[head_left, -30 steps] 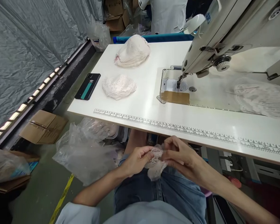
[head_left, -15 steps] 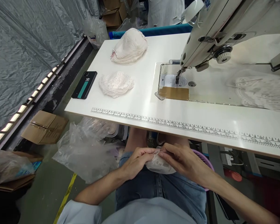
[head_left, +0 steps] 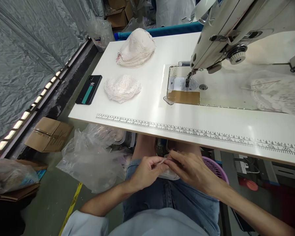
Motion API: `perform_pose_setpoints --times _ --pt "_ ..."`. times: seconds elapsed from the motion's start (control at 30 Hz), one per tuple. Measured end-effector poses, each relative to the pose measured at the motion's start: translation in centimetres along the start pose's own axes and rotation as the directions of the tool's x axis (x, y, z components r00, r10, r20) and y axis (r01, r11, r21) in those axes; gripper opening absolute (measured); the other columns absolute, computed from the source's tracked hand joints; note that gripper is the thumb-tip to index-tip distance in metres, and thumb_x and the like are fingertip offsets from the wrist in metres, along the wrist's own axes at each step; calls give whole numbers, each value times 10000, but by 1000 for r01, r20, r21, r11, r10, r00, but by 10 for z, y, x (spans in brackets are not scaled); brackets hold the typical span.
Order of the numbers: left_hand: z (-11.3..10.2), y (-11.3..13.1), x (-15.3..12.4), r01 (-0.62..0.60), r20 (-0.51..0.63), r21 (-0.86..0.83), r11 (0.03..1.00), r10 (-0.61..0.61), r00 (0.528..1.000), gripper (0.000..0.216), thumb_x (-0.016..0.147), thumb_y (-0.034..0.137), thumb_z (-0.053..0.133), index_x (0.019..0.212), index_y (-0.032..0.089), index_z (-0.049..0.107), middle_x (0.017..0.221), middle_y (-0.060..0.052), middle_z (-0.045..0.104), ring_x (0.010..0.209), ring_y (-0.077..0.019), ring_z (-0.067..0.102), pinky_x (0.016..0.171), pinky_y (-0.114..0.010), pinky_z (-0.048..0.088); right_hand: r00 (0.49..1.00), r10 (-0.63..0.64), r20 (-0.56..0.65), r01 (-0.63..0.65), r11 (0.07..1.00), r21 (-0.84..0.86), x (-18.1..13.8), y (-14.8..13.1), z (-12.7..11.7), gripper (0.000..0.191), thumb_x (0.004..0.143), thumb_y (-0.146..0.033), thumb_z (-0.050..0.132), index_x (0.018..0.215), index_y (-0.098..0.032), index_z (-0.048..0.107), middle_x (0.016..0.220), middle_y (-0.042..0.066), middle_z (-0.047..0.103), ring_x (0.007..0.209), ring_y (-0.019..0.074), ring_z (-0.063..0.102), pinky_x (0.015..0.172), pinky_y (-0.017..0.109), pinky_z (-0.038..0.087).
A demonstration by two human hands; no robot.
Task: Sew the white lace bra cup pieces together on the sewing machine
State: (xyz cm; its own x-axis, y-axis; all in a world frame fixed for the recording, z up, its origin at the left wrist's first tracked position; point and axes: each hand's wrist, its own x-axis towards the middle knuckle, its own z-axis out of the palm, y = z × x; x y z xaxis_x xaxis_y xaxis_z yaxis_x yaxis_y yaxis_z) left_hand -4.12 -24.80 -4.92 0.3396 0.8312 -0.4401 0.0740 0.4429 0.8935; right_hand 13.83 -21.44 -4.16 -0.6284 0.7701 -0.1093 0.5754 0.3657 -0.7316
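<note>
Over my lap, below the table edge, my left hand (head_left: 147, 170) and my right hand (head_left: 189, 168) meet, fingers pinched on a small white lace piece (head_left: 169, 174) between them. Most of that piece is hidden by the fingers. On the white sewing table (head_left: 206, 121) lie a flat lace piece (head_left: 122, 88) and, farther back, a domed stack of lace cups (head_left: 136, 48). More lace (head_left: 277, 91) lies at the right, under the sewing machine (head_left: 226, 36).
A black phone (head_left: 88, 89) rests near the table's left edge. Crumpled plastic bags (head_left: 93, 157) hang beside my left knee. A purple basket (head_left: 215, 165) sits under the table. Cardboard (head_left: 49, 134) lies on the floor at the left.
The lace piece hung loosely below my fingers a second ago; it is now bunched up between both hands, and my hands have drawn closer together.
</note>
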Motion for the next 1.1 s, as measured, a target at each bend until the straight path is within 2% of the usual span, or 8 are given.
perform_pose_setpoints --times 0.17,0.33,0.47,0.57,0.67,0.77,0.87,1.1 --pt "-13 2 1 128 38 -129 983 -124 992 430 731 490 658 902 100 720 754 -52 677 691 -146 570 682 -243 433 991 110 75 -120 983 140 -8 9 -11 299 934 -432 402 776 -207 519 628 -12 526 534 125 446 494 236 269" --pt "-25 -1 2 214 89 -234 949 -198 976 392 651 459 743 796 96 720 696 -44 670 644 -115 559 674 -232 430 971 160 180 -202 948 246 -20 13 -17 250 867 -466 521 869 -222 577 864 25 630 766 188 566 659 281 408" --pt "-29 -4 1 246 139 -263 933 -216 966 365 651 432 756 815 108 722 712 -47 677 657 -111 570 673 -221 433 978 132 164 -174 946 275 -22 17 -13 283 916 -447 431 843 -212 571 813 35 612 738 186 565 663 298 424" --pt "-30 -2 -1 247 175 -243 938 -208 962 387 674 426 743 907 118 721 781 -68 691 704 -129 595 680 -222 438 987 60 147 -106 938 330 -19 16 -13 286 868 -478 513 1000 -228 554 996 66 595 889 215 565 756 329 446" --pt "-31 0 -3 249 196 -227 941 -207 959 396 672 427 745 911 113 720 771 -73 688 703 -135 603 674 -222 442 982 -19 188 -55 924 378 -11 14 -15 574 750 -513 651 1231 -266 461 1218 96 516 1098 258 493 856 371 438" --pt "-35 -2 -5 241 173 -246 939 -203 964 367 669 424 749 848 106 706 728 -57 672 654 -115 585 645 -211 438 955 -31 296 -83 927 366 -3 11 -17 438 746 -492 658 1107 -260 566 1058 54 597 1003 240 534 800 343 453" --pt "-38 -7 -6 196 107 -261 945 -173 979 343 698 417 731 828 103 682 725 -46 660 634 -98 568 626 -195 428 950 -21 313 -105 919 379 1 10 -17 245 792 -435 622 897 -214 628 861 24 615 838 192 560 680 272 442" --pt "-42 -7 -9 148 68 -246 958 -135 988 302 746 396 692 837 109 668 744 -31 650 655 -82 560 651 -185 425 964 19 264 -157 844 513 2 9 -11 248 858 -403 552 798 -168 602 739 3 571 638 116 513 565 224 378"
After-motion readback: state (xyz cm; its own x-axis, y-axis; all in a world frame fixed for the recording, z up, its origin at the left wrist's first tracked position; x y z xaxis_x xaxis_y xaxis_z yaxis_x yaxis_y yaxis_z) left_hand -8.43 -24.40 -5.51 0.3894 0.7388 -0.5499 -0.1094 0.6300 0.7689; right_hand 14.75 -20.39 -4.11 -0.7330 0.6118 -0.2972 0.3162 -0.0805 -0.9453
